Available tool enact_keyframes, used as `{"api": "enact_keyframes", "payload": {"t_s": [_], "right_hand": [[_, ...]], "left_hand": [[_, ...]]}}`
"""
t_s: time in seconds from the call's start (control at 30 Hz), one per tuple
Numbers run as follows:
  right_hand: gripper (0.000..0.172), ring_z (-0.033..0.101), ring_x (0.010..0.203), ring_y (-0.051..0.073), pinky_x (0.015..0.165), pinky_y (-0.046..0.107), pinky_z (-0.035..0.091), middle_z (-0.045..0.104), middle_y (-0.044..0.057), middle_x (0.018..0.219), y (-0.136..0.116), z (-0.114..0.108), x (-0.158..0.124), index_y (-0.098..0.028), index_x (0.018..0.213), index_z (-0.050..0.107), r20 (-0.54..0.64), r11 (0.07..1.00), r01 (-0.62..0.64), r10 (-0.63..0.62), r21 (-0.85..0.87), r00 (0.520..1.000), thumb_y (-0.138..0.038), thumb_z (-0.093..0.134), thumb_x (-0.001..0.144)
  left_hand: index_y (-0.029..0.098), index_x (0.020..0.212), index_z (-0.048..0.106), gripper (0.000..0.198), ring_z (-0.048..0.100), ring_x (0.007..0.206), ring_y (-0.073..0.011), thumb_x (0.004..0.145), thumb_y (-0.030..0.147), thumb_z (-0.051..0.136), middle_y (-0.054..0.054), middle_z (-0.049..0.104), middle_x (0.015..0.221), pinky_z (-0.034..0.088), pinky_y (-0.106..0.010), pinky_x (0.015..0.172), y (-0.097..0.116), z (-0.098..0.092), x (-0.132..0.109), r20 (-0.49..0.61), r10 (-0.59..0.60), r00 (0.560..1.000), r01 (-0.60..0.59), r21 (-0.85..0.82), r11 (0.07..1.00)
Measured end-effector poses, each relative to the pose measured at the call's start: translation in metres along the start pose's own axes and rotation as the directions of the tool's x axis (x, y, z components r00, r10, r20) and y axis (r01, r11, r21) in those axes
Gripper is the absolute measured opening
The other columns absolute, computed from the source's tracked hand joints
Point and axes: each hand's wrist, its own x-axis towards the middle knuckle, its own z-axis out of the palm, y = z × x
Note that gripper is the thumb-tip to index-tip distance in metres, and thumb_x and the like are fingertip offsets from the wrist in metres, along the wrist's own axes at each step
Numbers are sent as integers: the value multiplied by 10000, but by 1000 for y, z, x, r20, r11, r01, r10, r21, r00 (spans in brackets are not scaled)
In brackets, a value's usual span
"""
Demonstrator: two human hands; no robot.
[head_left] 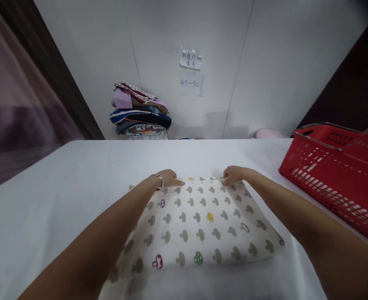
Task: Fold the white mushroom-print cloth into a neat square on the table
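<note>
A white cloth with a mushroom print (199, 221) lies spread on the white table in front of me, mostly grey mushrooms with a few yellow, green, purple and red ones. At its far edge, left of the middle, my left hand (168, 179) is closed on the fabric, thumb pointing right; a bracelet circles that wrist. Farther right along the same edge my right hand (234, 174) pinches the cloth with curled fingers. The near edge of the cloth reaches toward me between my forearms. My left forearm covers part of its left side.
A red plastic basket (334, 179) with a metal handle stands on the right of the white table (86, 175). Behind the far edge is a stack of folded fabrics (140, 112). Paper notes (191, 83) hang on the wall. A pinkish curtain (18, 96) hangs at left.
</note>
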Motion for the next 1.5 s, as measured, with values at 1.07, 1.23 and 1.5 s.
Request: {"api": "enact_keyframes", "payload": {"t_s": [1.07,1.23,1.5], "right_hand": [[291,598,804,196,670,258,421,668,45,913,15,18,21,-209,839,662,-152,995,95,-90,27,984,-435,515,730],[327,595,857,248,697,310,422,656,93,937,10,16,13,-201,854,660,-213,998,15,-28,-62,977,-474,539,722],[513,307,1269,242,1028,401,224,388,106,1370,-31,60,-26,-190,1304,410,-490,924,355,-376,-139,786,-432,400,851]], "left_hand": [[243,948,545,291,580,849,-172,857,453,367,-18,640,961,395,-268,694,14,46,4,-413,135,900,-111,81,990],[231,964,552,316,576,865,-174,862,448,347,-26,627,1002,402,-271,716,5,44,0,-433,149,889,-119,94,988],[191,951,587,352,531,931,-181,863,408,324,-55,602,985,382,-286,840,-53,42,-24,-485,146,862,-100,119,988]]}}
